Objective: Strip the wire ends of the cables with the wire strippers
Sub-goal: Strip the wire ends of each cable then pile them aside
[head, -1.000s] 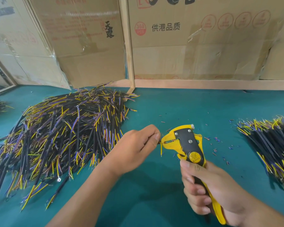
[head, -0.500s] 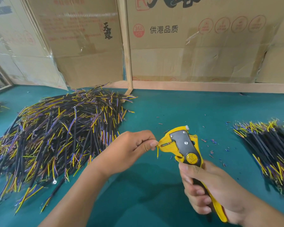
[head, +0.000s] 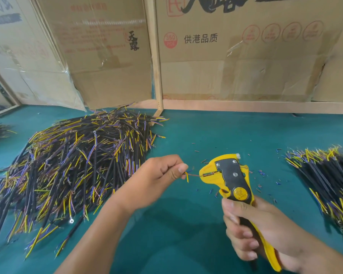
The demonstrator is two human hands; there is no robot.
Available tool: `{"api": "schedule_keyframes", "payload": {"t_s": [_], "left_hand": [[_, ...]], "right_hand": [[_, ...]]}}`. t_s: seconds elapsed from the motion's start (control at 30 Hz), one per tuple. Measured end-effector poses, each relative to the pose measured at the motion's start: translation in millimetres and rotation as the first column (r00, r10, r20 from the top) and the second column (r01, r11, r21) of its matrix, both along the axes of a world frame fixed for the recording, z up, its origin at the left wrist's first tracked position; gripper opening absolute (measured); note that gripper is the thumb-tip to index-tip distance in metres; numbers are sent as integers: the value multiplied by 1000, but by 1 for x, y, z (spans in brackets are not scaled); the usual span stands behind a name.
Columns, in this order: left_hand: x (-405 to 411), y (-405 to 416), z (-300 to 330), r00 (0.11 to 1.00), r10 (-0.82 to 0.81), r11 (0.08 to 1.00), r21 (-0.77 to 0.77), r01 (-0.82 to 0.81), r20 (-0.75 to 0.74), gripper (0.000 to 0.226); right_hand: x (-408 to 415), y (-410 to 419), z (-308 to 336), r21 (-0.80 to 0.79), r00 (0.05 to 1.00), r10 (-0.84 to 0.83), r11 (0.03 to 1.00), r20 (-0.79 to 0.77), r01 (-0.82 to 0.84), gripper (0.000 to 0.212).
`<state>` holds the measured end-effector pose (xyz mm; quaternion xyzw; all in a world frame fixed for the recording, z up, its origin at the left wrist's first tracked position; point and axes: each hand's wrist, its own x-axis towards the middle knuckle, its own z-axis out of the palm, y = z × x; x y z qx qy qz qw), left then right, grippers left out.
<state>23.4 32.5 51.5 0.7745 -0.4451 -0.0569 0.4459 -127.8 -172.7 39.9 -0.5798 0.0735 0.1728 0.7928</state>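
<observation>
Wire strippers [head: 229, 177]: yellow body, black plate, yellow round badge. Cable heaps, left [head: 73, 165] and right [head: 329, 180]: black sheaths, yellow, purple, blue ends. Table [head: 216, 133]: teal. Cardboard [head: 236, 76]: tan, printed with red stamps, black characters.

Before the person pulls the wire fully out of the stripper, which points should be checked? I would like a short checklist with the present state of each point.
1. The left hand pinches the cable end firmly: ok.
2. The right hand grips the handles of the wire strippers: ok.
3. The thin wire runs from the left fingers into the tool's head: ok.
4. The insulation is cut cleanly and the copper is not damaged: cannot tell, too small.
5. The other cores at the left fingertips stay outside the tool: ok, a yellow one hangs down apart.
6. The right pile has room for the finished cable: ok.
</observation>
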Motion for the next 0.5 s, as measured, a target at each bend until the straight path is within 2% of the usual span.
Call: {"api": "schedule_keyframes", "payload": {"t_s": [0.07, 0.23, 0.4, 0.5], "left_hand": [[1, 3, 1, 999, -38, 999, -23, 38, -34, 26], [13, 13, 8, 989, 145, 973, -179, -146, -22, 27], [2, 2, 7, 999, 51, 989, -139, -53, -18, 21], [0, 3, 7, 999, 27, 988, -154, -30, -25, 21]], "right_hand": [[2, -6, 0, 65, 999, -43, 997, 9, 42, 45], [8, -37, 11, 200, 983, -155, 971, 95, 134, 41], [8, -29, -1, 251, 990, 53, 964, 129, -84, 28], [8, -23, -5, 257, 988, 102, 958, 120, -130, 24]]}}
